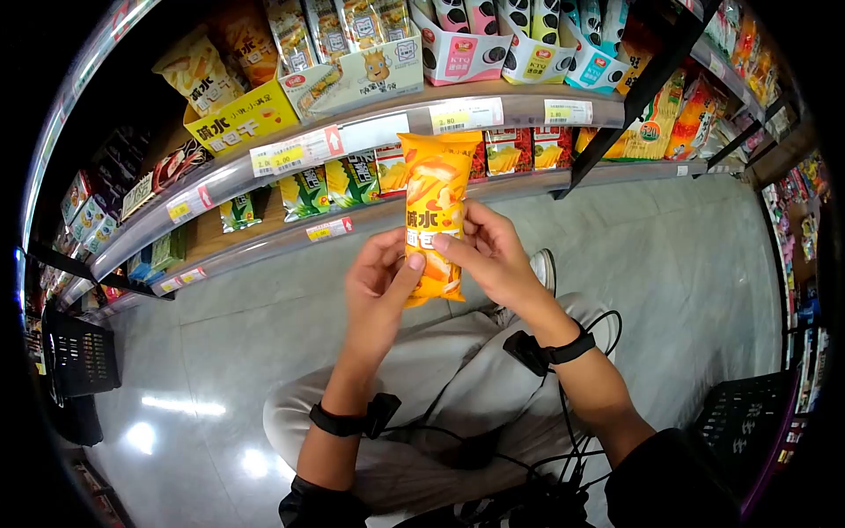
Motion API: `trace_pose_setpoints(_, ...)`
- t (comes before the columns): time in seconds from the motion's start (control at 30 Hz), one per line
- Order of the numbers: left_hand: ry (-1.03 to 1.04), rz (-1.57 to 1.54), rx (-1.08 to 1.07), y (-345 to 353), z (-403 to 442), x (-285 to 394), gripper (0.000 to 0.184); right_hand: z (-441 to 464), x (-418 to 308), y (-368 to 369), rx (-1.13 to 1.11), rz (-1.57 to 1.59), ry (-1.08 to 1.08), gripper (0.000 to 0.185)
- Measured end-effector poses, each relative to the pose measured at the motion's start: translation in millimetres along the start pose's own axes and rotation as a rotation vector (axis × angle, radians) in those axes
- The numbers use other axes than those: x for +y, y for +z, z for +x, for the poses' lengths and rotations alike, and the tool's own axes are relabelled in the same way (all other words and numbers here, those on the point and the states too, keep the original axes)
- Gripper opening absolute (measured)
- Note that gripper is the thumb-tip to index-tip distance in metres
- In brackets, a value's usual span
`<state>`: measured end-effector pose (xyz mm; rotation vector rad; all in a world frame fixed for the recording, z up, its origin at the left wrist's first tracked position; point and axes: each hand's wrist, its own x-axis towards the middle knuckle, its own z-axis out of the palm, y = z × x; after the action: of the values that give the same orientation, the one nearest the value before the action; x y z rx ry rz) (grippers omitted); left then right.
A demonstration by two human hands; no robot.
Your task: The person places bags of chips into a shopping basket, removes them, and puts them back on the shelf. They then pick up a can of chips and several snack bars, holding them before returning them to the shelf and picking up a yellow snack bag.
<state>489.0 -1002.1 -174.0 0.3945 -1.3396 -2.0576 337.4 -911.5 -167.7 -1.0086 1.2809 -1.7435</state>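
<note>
An orange snack packet (437, 189) with Chinese lettering and pictures of bread pieces stands upright between my two hands, in the middle of the view. My left hand (380, 275) grips its lower left side, thumb across the front. On the right edge, my right hand (493, 255) holds it too, its thumb pressed on the printed front. The fingers behind the packet are partly hidden. Just behind its top runs the shelf edge with price labels (466, 114). A yellow display box (242, 123) at the upper left holds packets with similar lettering.
Biscuit boxes (464, 55) and a cream-coloured carton (356, 81) line the upper shelf. Green packets (352, 179) sit on the shelf below. Black baskets stand on the floor at left (81, 352) and right (744, 418). Cables (568, 431) hang by my right forearm over my bent legs.
</note>
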Motion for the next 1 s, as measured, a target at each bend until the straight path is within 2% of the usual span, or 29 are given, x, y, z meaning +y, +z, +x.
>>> trace_pose_setpoints(0.2, 0.069, 0.009, 0.018, 2, -2, 2, 0.035, -5, -14, 13, 0.005, 0.107, 0.069, 0.023)
trace_pose_setpoints(0.3, 0.114, 0.007, 0.015, 2, -2, 2, 0.035, -5, -9, 19, -0.018, 0.1, 0.033, 0.031)
trace_pose_setpoints(0.37, 0.117, 0.005, 0.022, 0, -2, 0, 0.035, -5, -14, 25, -0.056, 0.098, 0.073, 0.043)
trace_pose_setpoints(0.4, 0.119, 0.005, 0.025, -1, -2, 0, 0.035, -5, -13, 23, -0.058, 0.096, 0.074, 0.043)
trace_pose_setpoints(0.47, 0.096, 0.014, 0.032, 0, -1, 3, 0.035, -6, -10, 15, -0.082, 0.03, 0.175, 0.051)
trace_pose_setpoints(0.6, 0.009, 0.005, 0.05, -6, 1, 5, 0.034, -7, -7, 14, -0.109, -0.008, 0.078, 0.05)
trace_pose_setpoints(0.8, -0.027, 0.105, -0.004, -8, 4, 2, 0.031, -6, -10, 14, -0.007, -0.159, -0.01, 0.049)
trace_pose_setpoints(1.0, 0.035, 0.097, 0.008, -7, 4, -1, 0.028, -5, -4, 12, 0.091, -0.222, -0.042, 0.051)
